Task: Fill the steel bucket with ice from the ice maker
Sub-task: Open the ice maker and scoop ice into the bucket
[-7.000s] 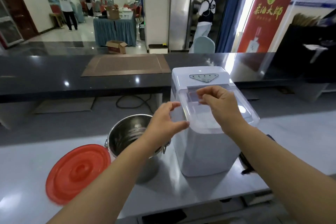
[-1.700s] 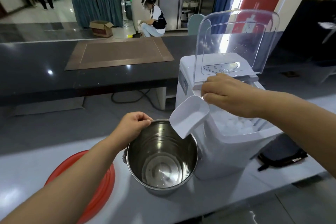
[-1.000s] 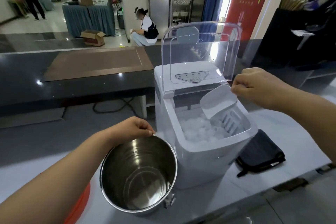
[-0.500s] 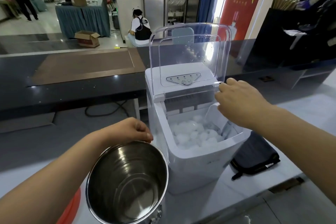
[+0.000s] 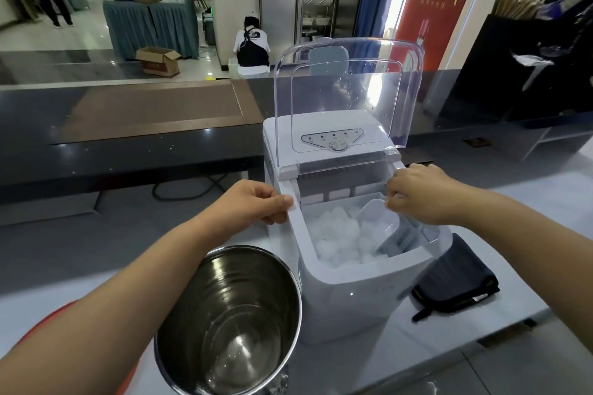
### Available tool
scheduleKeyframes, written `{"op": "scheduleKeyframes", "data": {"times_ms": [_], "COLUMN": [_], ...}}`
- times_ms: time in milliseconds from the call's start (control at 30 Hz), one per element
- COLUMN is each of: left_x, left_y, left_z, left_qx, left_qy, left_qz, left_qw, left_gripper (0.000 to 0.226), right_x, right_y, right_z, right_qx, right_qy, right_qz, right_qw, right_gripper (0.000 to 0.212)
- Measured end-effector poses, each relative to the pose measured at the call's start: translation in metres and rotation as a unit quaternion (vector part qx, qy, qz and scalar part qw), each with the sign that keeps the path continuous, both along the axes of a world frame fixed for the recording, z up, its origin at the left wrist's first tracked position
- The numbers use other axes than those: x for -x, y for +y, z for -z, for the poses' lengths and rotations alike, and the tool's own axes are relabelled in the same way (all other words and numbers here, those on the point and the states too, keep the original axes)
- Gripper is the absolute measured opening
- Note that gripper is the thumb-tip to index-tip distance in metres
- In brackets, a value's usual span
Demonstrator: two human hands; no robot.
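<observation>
The steel bucket (image 5: 208, 282) stands on the white counter, just left of the white ice maker (image 5: 349, 301). Its inside looks almost bare, with only glints at the bottom. The ice maker's clear lid (image 5: 346, 96) is raised upright. Ice (image 5: 337, 234) fills the left part of the open basket. My left hand (image 5: 250, 205) grips the left rim of the ice maker's opening, thumb on top. My right hand (image 5: 417, 196) holds the handle of the white scoop (image 5: 377, 218), which lies in the basket beside the ice.
A red lid (image 5: 45, 317) lies at the lower left, mostly hidden by my left arm. A dark folded pouch (image 5: 455, 282) lies right of the ice maker. A dark raised counter (image 5: 128, 144) runs behind. People work in the hall beyond.
My left hand left the bucket's rim and took hold of the ice maker's left rim. My right hand brought the scoop down from above the basket into it.
</observation>
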State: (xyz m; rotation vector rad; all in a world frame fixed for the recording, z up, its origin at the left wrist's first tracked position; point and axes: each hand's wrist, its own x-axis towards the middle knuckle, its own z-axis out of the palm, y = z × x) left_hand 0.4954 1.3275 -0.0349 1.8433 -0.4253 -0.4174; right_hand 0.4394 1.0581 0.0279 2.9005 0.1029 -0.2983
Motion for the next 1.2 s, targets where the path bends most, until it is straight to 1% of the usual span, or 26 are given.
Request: {"op": "scheduleKeyframes", "data": {"times_ms": [67, 167, 300, 533, 733, 833, 933, 1000, 1200], "left_x": [0.0, 0.001, 0.0, 0.002, 0.003, 0.004, 0.005, 0.006, 0.01], "left_y": [0.0, -0.001, 0.0, -0.001, -0.001, -0.002, -0.003, -0.004, -0.006], "left_z": [0.001, 0.001, 0.001, -0.003, -0.008, -0.009, -0.009, -0.01, -0.009], "left_qx": [-0.001, 0.003, 0.006, 0.006, -0.015, -0.016, -0.015, -0.013, -0.009], "left_qy": [0.004, 0.012, 0.03, 0.028, 0.026, 0.027, 0.027, 0.029, 0.034], "left_qz": [0.004, 0.008, 0.015, 0.026, 0.029, 0.026, 0.02, 0.014, -0.007], "left_qw": [1.0, 1.0, 0.999, 0.999, 0.999, 0.999, 0.999, 0.999, 0.999], "left_gripper": [0.023, 0.025, 0.032, 0.031, 0.039, 0.042, 0.042, 0.042, 0.037], "right_x": [0.0, 0.0, -0.001, -0.006, -0.007, -0.011, -0.013, -0.013, -0.008], "right_y": [0.001, -0.003, -0.006, 0.005, 0.003, 0.011, 0.012, 0.011, 0.017], "right_z": [0.003, 0.001, -0.002, 0.008, 0.004, 0.009, 0.007, 0.007, 0.013], "right_qx": [-0.005, -0.004, -0.043, -0.031, -0.081, -0.092, -0.066, -0.019, 0.086], "right_qy": [-0.008, 0.002, 0.027, 0.033, 0.066, 0.054, 0.06, 0.067, 0.032], "right_qz": [0.0, 0.01, 0.029, -0.01, -0.004, -0.025, -0.042, -0.067, -0.133], "right_qw": [1.0, 1.0, 0.998, 0.999, 0.994, 0.994, 0.995, 0.995, 0.987], "right_gripper": [0.033, 0.033, 0.03, 0.035, 0.034, 0.036, 0.037, 0.035, 0.038]}}
